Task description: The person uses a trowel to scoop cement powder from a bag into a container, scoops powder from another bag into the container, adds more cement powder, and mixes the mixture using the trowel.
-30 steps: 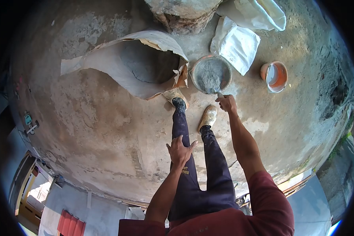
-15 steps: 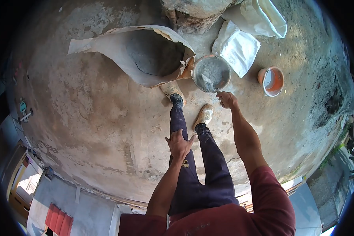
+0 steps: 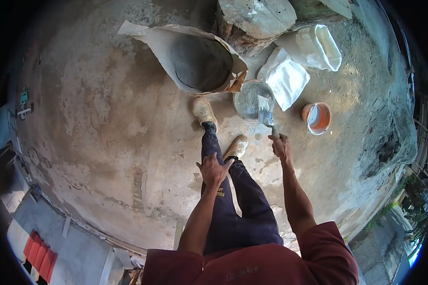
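Note:
My right hand [image 3: 281,146] is closed around the handle of a trowel [image 3: 265,110]. The trowel's grey-smeared blade lies over the right side of a round bucket [image 3: 236,105] with grey residue inside. Whether the blade touches the bucket, I cannot tell. Just beyond it on the left, a large torn-open paper sack [image 3: 158,46] holds grey powder [image 3: 200,61] that looks like cement. With fingers spread, my left hand [image 3: 215,171] rests on my left leg near the knee and holds nothing.
A small orange bucket [image 3: 324,118] with a wire handle stands to the right. White woven sacks [image 3: 286,80] lie behind the round bucket, beside large rock-like blocks [image 3: 257,19]. My shoes [image 3: 204,113] are on the stained concrete floor [image 3: 109,128].
The trowel has turned and come out toward the round bucket's right rim, showing more of its blade. My left hand stays on my leg. The whole view has shifted slightly.

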Available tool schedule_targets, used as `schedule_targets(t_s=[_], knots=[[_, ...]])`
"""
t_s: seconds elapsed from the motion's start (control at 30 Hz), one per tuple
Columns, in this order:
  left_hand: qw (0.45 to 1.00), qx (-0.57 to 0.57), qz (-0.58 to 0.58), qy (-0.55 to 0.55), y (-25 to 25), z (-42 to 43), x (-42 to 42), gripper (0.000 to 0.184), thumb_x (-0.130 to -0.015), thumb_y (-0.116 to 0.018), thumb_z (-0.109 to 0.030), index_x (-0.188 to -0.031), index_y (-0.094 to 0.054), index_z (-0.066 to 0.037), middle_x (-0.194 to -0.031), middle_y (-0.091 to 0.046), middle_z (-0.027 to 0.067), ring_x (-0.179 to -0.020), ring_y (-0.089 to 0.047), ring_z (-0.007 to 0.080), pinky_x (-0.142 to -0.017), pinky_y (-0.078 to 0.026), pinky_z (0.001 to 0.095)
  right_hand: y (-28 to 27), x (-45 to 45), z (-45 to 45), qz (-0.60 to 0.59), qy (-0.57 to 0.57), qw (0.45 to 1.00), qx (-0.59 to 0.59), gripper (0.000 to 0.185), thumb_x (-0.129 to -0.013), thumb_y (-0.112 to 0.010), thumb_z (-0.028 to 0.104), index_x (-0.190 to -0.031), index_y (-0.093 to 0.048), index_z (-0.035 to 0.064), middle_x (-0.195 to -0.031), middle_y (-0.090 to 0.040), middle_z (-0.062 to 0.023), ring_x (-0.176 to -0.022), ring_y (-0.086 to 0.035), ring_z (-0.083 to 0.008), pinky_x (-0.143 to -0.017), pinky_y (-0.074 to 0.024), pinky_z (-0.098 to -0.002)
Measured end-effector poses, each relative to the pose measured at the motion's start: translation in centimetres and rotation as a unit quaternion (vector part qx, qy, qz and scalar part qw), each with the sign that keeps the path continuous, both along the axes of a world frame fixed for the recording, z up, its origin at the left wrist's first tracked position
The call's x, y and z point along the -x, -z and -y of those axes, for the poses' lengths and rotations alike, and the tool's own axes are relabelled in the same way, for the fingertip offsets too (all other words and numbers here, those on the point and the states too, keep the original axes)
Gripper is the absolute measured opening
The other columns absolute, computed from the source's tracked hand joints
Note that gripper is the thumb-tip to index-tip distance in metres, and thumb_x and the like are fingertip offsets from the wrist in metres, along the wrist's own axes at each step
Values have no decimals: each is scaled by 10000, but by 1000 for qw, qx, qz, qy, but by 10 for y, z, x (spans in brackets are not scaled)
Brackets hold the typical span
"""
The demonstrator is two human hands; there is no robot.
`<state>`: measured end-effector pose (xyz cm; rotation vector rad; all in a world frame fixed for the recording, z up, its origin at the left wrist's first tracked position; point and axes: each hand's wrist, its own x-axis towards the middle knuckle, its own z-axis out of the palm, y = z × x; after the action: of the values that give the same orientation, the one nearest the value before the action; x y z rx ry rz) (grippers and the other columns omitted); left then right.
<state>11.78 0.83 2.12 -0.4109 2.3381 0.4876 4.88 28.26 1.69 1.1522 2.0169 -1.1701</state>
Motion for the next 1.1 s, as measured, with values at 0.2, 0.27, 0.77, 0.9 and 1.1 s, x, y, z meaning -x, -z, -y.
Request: schedule_targets(t_s=[0.2,0.27,0.77,0.9,1.1], knots=[[999,-10,-11,-40,0,0,17,894,-770,-658,-714,-1366,-538,-58,-1353,-571,197,-1304,-516,319,-1161,-252,601,-122,24,11,-107,-59,992,37,245,-864,-671,274,-832,-613,39,-528,-465,3,-416,-425,-82,-398,-321,-281],[998,-9,-24,-55,1,1,23,901,-769,-654,-720,-1362,-540,-51,-1346,-575,205,-1298,-522,325,-1162,-248,604,-154,48,20,-152,-85,983,60,236,-871,-672,274,-847,-619,45,-526,-455,7,-416,-413,-75,-396,-312,-278],[985,-22,-72,-156,4,19,43,890,-743,-674,-717,-1307,-583,-35,-1256,-631,188,-1248,-547,316,-1125,-260,668,-40,278,175,-92,-588,768,-235,343,-860,-634,282,-1061,-672,6,-1079,-694,-240,-1060,-658,-391,-883,-537,-471],[985,-25,-46,-167,4,24,45,888,-757,-667,-712,-1343,-553,-55,-1275,-621,173,-1264,-533,304,-1135,-260,651,-1,294,192,35,-555,798,-233,375,-813,-613,194,-1128,-693,5,-1177,-670,-242,-1165,-629,-352,-966,-521,-428],[986,-43,-12,-164,-1,39,63,871,-739,-700,-696,-1308,-571,-49,-1248,-631,164,-1245,-548,296,-1102,-320,648,140,266,208,23,-410,900,-144,490,-831,-661,403,-1140,-688,24,-1123,-689,-213,-1133,-632,-369,-953,-515,-429]])
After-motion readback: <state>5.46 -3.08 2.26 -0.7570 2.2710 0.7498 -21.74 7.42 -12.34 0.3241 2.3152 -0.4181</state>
